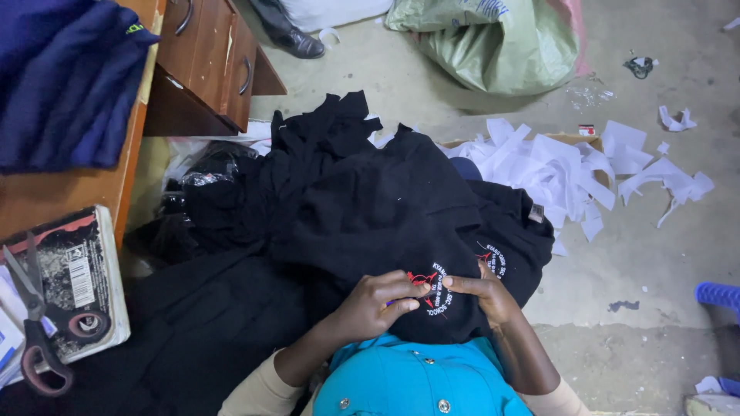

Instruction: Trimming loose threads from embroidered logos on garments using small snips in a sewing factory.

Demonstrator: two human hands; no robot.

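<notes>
Hands at work: left hand and right hand both pinch a black garment at its embroidered badge — soft, limp cloth, probably best gripped by a fold.

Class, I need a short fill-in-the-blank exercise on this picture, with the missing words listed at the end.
1. Both hands, left hand and right hand, pinch a ______ garment at its embroidered badge.
2. The scissors lie on a book on the ______ table.
3. White ______ scraps litter the floor.
4. The person's top is ______.

Missing words: black; wooden; paper; blue
</notes>
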